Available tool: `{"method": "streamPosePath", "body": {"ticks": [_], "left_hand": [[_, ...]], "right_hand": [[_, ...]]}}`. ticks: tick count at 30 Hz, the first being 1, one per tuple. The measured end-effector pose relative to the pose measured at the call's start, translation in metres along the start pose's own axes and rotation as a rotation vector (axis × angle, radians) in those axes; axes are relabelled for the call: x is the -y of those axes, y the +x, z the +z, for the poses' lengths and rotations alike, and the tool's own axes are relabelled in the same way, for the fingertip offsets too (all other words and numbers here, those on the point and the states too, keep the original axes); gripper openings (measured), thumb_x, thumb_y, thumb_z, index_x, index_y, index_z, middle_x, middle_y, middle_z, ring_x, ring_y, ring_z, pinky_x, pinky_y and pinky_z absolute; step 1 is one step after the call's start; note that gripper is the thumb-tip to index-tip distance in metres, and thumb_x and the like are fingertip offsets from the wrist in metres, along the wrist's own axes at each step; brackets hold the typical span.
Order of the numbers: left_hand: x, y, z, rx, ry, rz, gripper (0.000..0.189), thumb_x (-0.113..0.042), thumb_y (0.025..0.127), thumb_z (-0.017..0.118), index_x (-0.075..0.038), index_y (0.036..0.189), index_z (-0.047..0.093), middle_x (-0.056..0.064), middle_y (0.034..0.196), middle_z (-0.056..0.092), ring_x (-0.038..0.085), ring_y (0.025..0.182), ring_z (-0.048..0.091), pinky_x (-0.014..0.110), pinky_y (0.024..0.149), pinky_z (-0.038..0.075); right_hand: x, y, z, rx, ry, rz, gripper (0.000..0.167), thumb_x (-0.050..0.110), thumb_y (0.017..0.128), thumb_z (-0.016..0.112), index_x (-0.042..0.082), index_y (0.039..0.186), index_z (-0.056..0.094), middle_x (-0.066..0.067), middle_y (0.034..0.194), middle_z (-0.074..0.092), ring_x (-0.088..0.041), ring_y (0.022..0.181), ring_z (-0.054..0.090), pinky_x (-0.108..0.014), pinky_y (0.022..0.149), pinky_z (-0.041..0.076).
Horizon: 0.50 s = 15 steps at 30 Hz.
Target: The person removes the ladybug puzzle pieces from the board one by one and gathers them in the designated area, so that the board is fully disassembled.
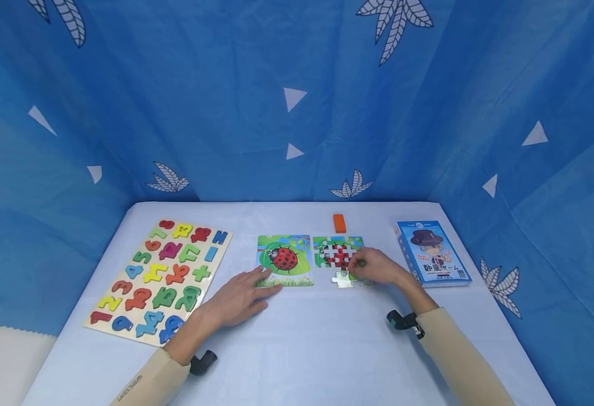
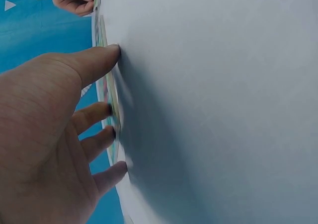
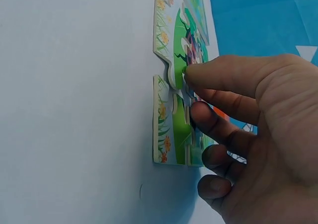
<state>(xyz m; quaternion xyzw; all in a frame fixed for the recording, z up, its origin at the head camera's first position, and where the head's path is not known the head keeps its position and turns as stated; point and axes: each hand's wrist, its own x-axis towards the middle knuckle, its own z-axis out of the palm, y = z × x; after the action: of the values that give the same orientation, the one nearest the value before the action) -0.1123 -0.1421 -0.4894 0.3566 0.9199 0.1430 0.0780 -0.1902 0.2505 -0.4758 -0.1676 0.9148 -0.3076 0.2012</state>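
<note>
My left hand (image 1: 243,296) rests with extended fingers on the lower left edge of a ladybug picture card (image 1: 297,273). In the left wrist view the thumb and fingers of the left hand (image 2: 54,119) touch along the card's edge. To the right lies a partly joined ladybug jigsaw puzzle (image 1: 322,245), with gaps between some pieces. Over its lower right part my right hand (image 1: 375,266) pinches a puzzle piece with curled fingers, mostly hidden by them. Below sits a flowered edge piece (image 1: 343,280); another flowered corner piece (image 3: 164,129) shows in the right wrist view.
A wooden number board (image 1: 144,265) with coloured numerals lies at the left, partly under the left forearm. An orange block (image 1: 339,223) stands behind the puzzle. A blue game box (image 1: 434,254) lies at the right. Blue curtains (image 1: 225,113) hang behind the white table (image 1: 307,349).
</note>
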Motion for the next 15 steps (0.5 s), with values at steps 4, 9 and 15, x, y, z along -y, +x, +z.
{"method": "streamPosePath", "body": {"ticks": [4,9,15], "left_hand": [[-0.0006,0.0004,-0.0004,0.001,0.008,0.005,0.051,-0.033,0.100,0.063,-0.027,0.149,0.052,0.015,0.161,0.035,0.038,0.149,0.029,0.058,0.115,0.033],[-0.0006,0.0007,-0.0008,-0.006,0.021,0.010,0.051,-0.034,0.100,0.063,-0.027,0.149,0.052,0.015,0.160,0.036,0.038,0.149,0.029,0.057,0.115,0.033],[-0.0001,0.0006,-0.0003,0.002,0.014,0.003,0.051,-0.034,0.100,0.063,-0.027,0.149,0.052,0.015,0.161,0.035,0.037,0.150,0.029,0.057,0.116,0.032]], "right_hand": [[-0.0010,0.0000,0.0012,-0.014,-0.019,-0.002,0.008,0.020,0.091,0.072,0.012,0.091,0.074,-0.001,0.094,0.060,-0.020,0.090,0.052,-0.035,0.077,0.044],[-0.0028,0.0010,0.0024,-0.030,-0.029,0.010,0.007,0.019,0.093,0.071,0.013,0.091,0.075,-0.001,0.093,0.060,-0.019,0.087,0.052,-0.034,0.074,0.044],[-0.0019,0.0004,0.0040,-0.039,-0.021,0.022,0.007,0.016,0.092,0.071,0.010,0.093,0.073,-0.002,0.094,0.060,-0.019,0.085,0.052,-0.034,0.072,0.045]]}}
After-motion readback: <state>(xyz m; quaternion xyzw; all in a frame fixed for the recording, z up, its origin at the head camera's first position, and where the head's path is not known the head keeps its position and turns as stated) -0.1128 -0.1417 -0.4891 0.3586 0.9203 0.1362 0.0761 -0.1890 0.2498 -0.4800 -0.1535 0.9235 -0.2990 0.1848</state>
